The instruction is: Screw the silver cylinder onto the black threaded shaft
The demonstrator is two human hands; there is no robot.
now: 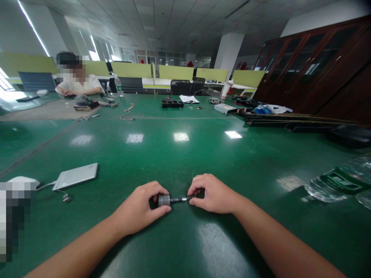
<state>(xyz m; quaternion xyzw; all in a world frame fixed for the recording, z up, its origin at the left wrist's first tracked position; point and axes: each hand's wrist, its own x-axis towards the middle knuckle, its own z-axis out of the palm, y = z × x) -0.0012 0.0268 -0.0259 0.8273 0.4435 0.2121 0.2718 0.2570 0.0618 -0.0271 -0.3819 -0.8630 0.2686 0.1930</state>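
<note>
On the green table (150,154), my left hand (145,204) is closed around a dark grey cylindrical part (164,200), thumb on the near side and fingers on the far side. A thin dark shaft with a bright metal tip (179,200) sticks out of that part to the right. At the shaft's right end my right hand (213,195) pinches a small dark coiled piece (190,197) between thumb and fingers. Whether the coiled piece touches the shaft's tip is too small to tell.
Left lies a white slab-shaped device (77,176) with a cable. Clear plastic bottles (337,181) lie at the right. A black tray (172,103), papers (189,99) and tools are at the far side. A person (79,83) sits at the far left.
</note>
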